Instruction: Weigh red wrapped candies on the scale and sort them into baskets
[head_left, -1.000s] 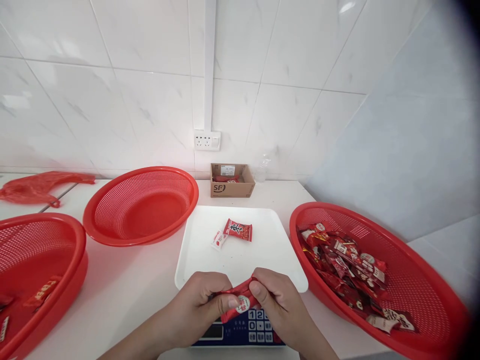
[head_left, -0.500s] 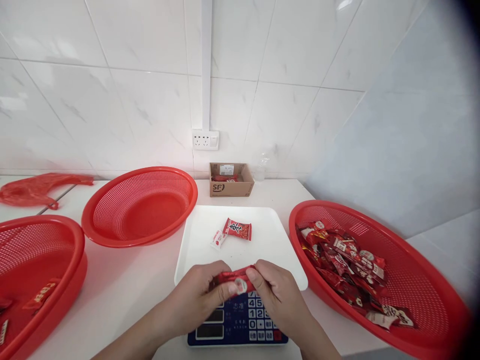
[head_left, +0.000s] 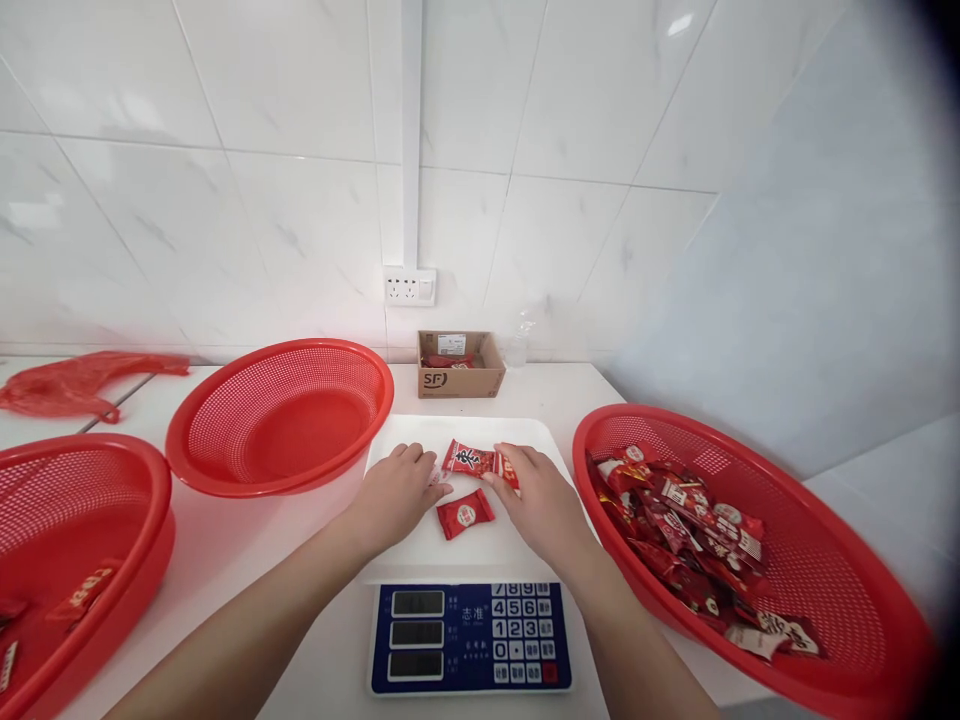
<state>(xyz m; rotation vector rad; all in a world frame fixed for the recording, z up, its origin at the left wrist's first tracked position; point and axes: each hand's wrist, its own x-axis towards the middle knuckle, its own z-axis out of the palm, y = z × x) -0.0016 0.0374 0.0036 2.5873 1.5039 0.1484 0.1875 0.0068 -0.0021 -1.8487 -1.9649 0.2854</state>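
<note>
My left hand and my right hand both rest on the white tray of a scale, fingers loosely stretched, holding nothing. Between them lies a small red sweet packet, free of both hands. A larger red packet lies just beyond it, and my right fingertips touch its right end. A small white-and-red packet is mostly hidden under my left fingers. The scale's blue keypad panel faces me below the tray.
A red mesh basket at the right holds several red packets. An empty red basket stands at the left of the tray, another at far left with a few packets. A small cardboard box and a red plastic bag lie by the wall.
Both hands moved forward from above the keypad onto the tray and let go of the red packet they held together. It now lies on the tray between them.
</note>
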